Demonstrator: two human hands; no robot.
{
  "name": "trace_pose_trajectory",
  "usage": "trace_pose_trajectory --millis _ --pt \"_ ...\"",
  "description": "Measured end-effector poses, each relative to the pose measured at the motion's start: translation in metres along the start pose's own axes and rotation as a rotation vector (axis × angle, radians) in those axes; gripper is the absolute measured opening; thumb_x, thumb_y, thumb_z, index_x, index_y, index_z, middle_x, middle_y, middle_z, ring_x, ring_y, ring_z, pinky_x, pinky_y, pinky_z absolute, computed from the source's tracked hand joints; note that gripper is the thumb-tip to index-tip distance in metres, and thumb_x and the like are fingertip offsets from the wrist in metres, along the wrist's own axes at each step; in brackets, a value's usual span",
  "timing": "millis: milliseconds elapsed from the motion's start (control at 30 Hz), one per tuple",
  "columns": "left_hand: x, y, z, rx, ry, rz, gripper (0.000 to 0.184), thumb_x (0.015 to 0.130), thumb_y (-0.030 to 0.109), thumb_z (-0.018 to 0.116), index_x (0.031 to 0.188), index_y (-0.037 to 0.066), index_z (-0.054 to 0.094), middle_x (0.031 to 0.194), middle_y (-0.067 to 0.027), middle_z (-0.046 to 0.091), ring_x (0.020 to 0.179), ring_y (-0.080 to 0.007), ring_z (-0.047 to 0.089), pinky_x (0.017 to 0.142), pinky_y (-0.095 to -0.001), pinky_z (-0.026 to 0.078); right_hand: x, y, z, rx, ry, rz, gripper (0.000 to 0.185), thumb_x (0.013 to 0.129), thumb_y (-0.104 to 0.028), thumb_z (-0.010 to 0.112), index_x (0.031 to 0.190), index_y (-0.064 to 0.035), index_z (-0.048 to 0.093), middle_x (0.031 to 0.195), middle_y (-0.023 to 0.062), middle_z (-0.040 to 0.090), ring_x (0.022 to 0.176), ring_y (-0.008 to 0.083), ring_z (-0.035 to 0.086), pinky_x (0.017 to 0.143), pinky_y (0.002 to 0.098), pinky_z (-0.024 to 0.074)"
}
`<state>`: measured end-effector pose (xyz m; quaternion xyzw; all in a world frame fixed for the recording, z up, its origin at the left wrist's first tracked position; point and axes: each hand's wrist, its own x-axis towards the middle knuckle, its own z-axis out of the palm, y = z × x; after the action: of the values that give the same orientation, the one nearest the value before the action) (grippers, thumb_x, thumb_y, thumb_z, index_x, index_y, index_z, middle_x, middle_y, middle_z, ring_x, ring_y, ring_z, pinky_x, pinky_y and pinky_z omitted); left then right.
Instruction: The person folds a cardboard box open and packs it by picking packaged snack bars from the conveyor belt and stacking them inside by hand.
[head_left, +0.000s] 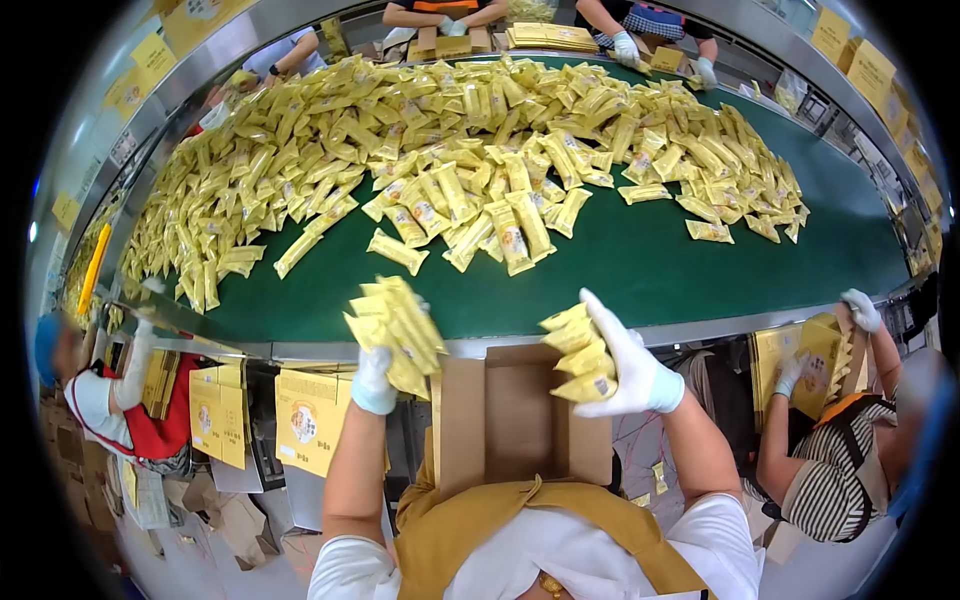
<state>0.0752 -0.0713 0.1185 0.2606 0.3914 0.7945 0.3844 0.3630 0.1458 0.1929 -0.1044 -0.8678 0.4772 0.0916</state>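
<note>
My left hand (374, 382), in a white glove, is closed around a fanned bunch of yellow snack packets (402, 330) above the near edge of the green belt. On the other side, my right hand (632, 368), also gloved, grips a row of several yellow packets (580, 352) between thumb and fingers. Between and below both hands stands an open brown cardboard box (590, 432) close against my body; the part of its inside that shows holds no packets. A large heap of the same packets (420, 130) covers the far part of the green belt (640, 270).
A metal rim (700, 326) runs along the belt's near side. Flat yellow cartons (312, 415) stand left of my box. Co-workers are at the left, a person in stripes (835, 475) at the right, and others across the belt. Loose packets (659, 478) lie low on the right.
</note>
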Motion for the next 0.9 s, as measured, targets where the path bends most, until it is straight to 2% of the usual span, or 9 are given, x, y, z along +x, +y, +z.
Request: trace_pose_trajectory --millis 167,233,333,367,433,533,633,767,900 --pt "-0.018 0.017 0.070 -0.234 -0.167 -0.057 0.133 0.061 0.057 0.092 0.160 0.010 0.017 0.135 -0.0100 0.052 0.125 -0.0249 0.053 0.109 -0.0410 0.046 0.012 0.010 0.031 0.147 -0.252 -0.098 0.131 0.064 -0.032 0.093 0.159 0.0048 0.011 0.147 0.0266 0.040 0.138 0.0364 0.043 0.116 0.0404 0.0338" --pt "-0.019 0.019 0.074 -0.164 -0.158 -0.049 0.110 0.079 0.059 0.077 0.159 0.009 0.021 0.129 -0.0118 0.053 0.120 -0.0268 0.054 0.105 -0.0419 0.048 0.019 0.005 0.040 -0.013 -0.337 -0.106 0.121 0.065 -0.038 0.090 0.155 0.0059 0.022 0.128 0.0247 0.053 0.121 0.0382 0.055 0.104 0.0452 0.0432" --pt "-0.018 -0.004 0.058 -0.001 -0.162 -0.168 0.078 0.097 0.049 0.061 0.156 0.009 0.028 0.121 -0.0098 0.058 0.111 -0.0230 0.059 0.101 -0.0363 0.050 0.032 -0.025 0.070 -0.695 -0.543 0.111 0.102 0.069 -0.044 0.083 0.145 0.0045 0.036 0.112 0.0196 0.059 0.106 0.0350 0.060 0.091 0.0470 0.0481" --pt "-0.022 -0.013 0.054 0.086 -0.205 -0.189 0.068 0.103 0.045 0.056 0.155 0.009 0.031 0.118 -0.0092 0.060 0.108 -0.0217 0.060 0.100 -0.0345 0.050 0.026 -0.010 0.093 -0.807 -0.492 -0.001 0.090 0.071 -0.048 0.078 0.137 0.0015 0.042 0.107 0.0165 0.061 0.100 0.0326 0.062 0.084 0.0469 0.0487" --pt "-0.027 -0.008 0.082 0.396 -0.444 0.024 0.092 0.085 0.048 0.075 0.153 0.003 0.031 0.122 -0.0132 0.057 0.112 -0.0265 0.058 0.102 -0.0363 0.047 0.039 -0.025 0.120 -0.889 -0.794 0.118 0.090 0.074 -0.047 0.077 0.141 0.0011 0.043 0.119 0.0207 0.062 0.111 0.0358 0.062 0.093 0.0508 0.0479" --pt "-0.027 -0.017 0.095 1.058 -0.664 0.195 0.134 0.056 0.041 0.093 0.157 -0.005 0.018 0.133 -0.0219 0.050 0.126 -0.0378 0.049 0.112 -0.0485 0.035 0.029 0.014 0.165 -0.761 -0.757 0.095 0.088 0.074 -0.050 0.076 0.139 0.0016 0.047 0.125 0.0232 0.060 0.115 0.0355 0.061 0.097 0.0485 0.0474" --pt "-0.035 -0.051 0.090 1.278 -0.622 0.515 0.108 0.062 0.038 0.088 0.146 -0.006 0.037 0.123 -0.0222 0.052 0.117 -0.0369 0.052 0.105 -0.0520 0.038 0.009 0.054 0.191 -0.609 -0.726 0.097 0.088 0.074 -0.054 0.075 0.138 0.0020 0.050 0.130 0.0256 0.059 0.119 0.0351 0.061 0.101 0.0462 0.0470" --pt "-0.042 -0.079 0.077 1.686 -0.582 0.546 0.082 0.076 0.027 0.071 0.145 -0.004 0.041 0.123 -0.0190 0.053 0.119 -0.0350 0.050 0.107 -0.0545 0.034 0.003 0.065 0.199 -0.512 -0.840 0.189 0.087 0.075 -0.058 0.074 0.135 0.0026 0.055 0.138 0.0289 0.057 0.125 0.0347 0.060 0.106 0.0431 0.0463" --pt "-0.052 -0.111 0.072 2.008 -0.643 0.511 0.070 0.087 0.020 0.058 0.150 -0.001 0.037 0.121 -0.0163 0.053 0.117 -0.0321 0.048 0.105 -0.0563 0.033 0.014 0.050 0.185 -0.415 -1.035 0.320 0.084 0.078 -0.056 0.073 0.133 0.0048 0.059 0.124 0.0285 0.066 0.113 0.0361 0.066 0.102 0.0414 0.0490"
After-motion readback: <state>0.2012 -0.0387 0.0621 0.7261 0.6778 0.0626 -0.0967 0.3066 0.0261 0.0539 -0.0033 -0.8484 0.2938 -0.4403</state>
